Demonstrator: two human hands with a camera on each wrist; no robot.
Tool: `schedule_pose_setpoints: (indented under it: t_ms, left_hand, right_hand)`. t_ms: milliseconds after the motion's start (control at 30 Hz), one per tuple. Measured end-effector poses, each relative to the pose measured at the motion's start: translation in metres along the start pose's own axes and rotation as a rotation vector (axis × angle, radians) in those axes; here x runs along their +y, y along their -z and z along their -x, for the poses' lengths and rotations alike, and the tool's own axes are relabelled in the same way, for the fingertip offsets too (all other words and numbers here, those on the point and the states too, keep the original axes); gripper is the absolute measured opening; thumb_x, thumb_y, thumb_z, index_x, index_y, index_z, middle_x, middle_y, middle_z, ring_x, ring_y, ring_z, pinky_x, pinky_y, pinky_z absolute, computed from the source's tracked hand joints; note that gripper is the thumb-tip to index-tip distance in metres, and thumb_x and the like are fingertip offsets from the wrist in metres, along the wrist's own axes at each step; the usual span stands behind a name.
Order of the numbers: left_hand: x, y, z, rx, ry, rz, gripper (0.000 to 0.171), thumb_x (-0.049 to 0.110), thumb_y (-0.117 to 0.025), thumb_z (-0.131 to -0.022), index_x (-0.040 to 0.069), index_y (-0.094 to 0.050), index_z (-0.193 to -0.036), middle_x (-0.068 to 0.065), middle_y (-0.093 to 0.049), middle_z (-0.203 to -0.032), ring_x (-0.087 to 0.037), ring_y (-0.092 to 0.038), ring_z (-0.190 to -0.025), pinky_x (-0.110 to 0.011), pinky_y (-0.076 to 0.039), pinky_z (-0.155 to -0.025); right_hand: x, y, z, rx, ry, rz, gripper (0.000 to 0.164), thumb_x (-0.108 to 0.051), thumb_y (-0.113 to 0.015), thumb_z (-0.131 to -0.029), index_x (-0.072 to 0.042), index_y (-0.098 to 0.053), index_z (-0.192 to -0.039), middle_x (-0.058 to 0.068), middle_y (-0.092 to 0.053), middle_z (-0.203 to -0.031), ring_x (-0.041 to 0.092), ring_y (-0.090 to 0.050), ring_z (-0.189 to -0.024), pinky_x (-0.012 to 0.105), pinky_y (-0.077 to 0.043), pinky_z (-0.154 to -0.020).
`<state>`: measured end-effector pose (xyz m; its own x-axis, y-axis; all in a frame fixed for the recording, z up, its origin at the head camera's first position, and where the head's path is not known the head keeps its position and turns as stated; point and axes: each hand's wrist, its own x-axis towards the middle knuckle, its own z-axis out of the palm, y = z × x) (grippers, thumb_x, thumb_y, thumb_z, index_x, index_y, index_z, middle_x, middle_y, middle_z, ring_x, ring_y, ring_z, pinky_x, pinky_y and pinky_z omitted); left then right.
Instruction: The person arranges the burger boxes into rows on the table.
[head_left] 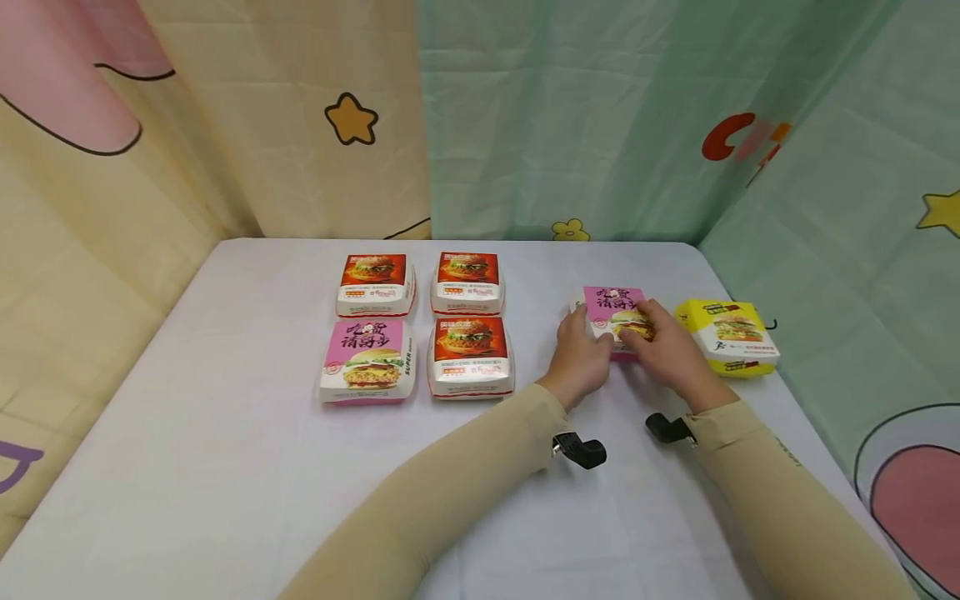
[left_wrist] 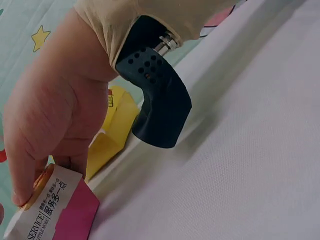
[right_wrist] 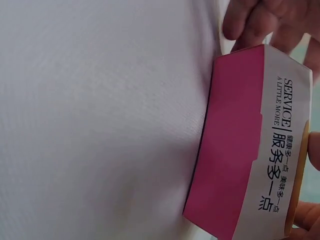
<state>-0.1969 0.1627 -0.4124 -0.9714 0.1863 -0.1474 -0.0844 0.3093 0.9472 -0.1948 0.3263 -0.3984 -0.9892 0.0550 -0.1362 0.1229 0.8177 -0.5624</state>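
Observation:
Both hands hold one pink-and-white burger box point(head_left: 617, 310) at the right of the white table. My left hand point(head_left: 579, 357) grips its left side, and my right hand point(head_left: 673, 354) grips its right side with the thumb over the top near the front. The left wrist view has the right hand point(left_wrist: 50, 110) above the box point(left_wrist: 75, 215). Seen from the right wrist, the box's pink front point(right_wrist: 230, 135) faces the camera, its lower edge close over the cloth, with left-hand fingers point(right_wrist: 255, 25) at one end.
Right of the hands stands a yellow burger box point(head_left: 731, 337) near the table edge. Left of centre, two rows hold red-topped boxes point(head_left: 377, 283) point(head_left: 468, 282) point(head_left: 471, 357) and another pink box point(head_left: 367, 362). Printed curtains point(head_left: 525, 125) border the white table point(head_left: 187, 467).

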Motion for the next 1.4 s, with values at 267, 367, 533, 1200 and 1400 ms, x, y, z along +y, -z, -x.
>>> schedule_pose_setpoints:
  t_ms: [267, 367, 533, 1200, 1400]
  left_hand:
    - [-0.008, 0.0, -0.008, -0.002, 0.004, -0.022, 0.064, 0.027, -0.051, -0.11, 0.017, -0.026, -0.168, -0.008, -0.023, -0.175, -0.023, -0.025, -0.161, -0.04, -0.026, -0.131]
    - [-0.009, 0.0, -0.008, -0.005, 0.007, -0.023, 0.063, 0.026, -0.05, -0.11, 0.018, -0.026, -0.168, -0.007, -0.022, -0.176, -0.024, -0.025, -0.162, -0.04, -0.026, -0.131]
    - [-0.01, 0.002, -0.009, -0.007, 0.011, -0.02, 0.063, 0.027, -0.051, -0.11, 0.02, -0.027, -0.168, -0.006, -0.022, -0.176, -0.024, -0.025, -0.162, -0.041, -0.026, -0.131]
    - [-0.016, 0.003, -0.009, -0.015, 0.03, 0.039, 0.063, 0.03, -0.054, -0.109, 0.026, -0.029, -0.167, 0.001, -0.021, -0.177, -0.021, -0.025, -0.162, -0.042, -0.027, -0.13]
    - [-0.017, 0.003, -0.009, -0.015, 0.033, 0.045, 0.063, 0.031, -0.053, -0.109, 0.027, -0.029, -0.167, 0.001, -0.022, -0.177, -0.021, -0.026, -0.161, -0.042, -0.028, -0.13]
  right_hand:
    - [-0.001, 0.002, 0.002, -0.092, -0.066, -0.045, 0.094, -0.055, -0.051, -0.107, -0.006, -0.001, -0.169, 0.029, -0.012, -0.173, 0.055, -0.022, -0.155, 0.07, -0.023, -0.124]
    - [-0.001, 0.001, 0.002, -0.094, -0.078, -0.054, 0.095, -0.056, -0.052, -0.106, -0.007, 0.0, -0.169, 0.029, -0.012, -0.173, 0.055, -0.02, -0.155, 0.07, -0.023, -0.125]
    - [0.0, 0.001, 0.003, -0.087, -0.08, -0.047, 0.095, -0.056, -0.053, -0.106, -0.007, -0.002, -0.169, 0.029, -0.012, -0.173, 0.055, -0.021, -0.155, 0.07, -0.022, -0.125]
    - [-0.003, 0.0, 0.002, -0.094, -0.113, -0.049, 0.095, -0.055, -0.054, -0.105, -0.008, -0.002, -0.17, 0.03, -0.013, -0.173, 0.056, -0.023, -0.153, 0.071, -0.026, -0.123]
    - [-0.003, 0.001, 0.003, -0.099, -0.118, -0.045, 0.096, -0.055, -0.055, -0.105, -0.008, -0.002, -0.17, 0.03, -0.012, -0.173, 0.057, -0.023, -0.153, 0.072, -0.026, -0.122]
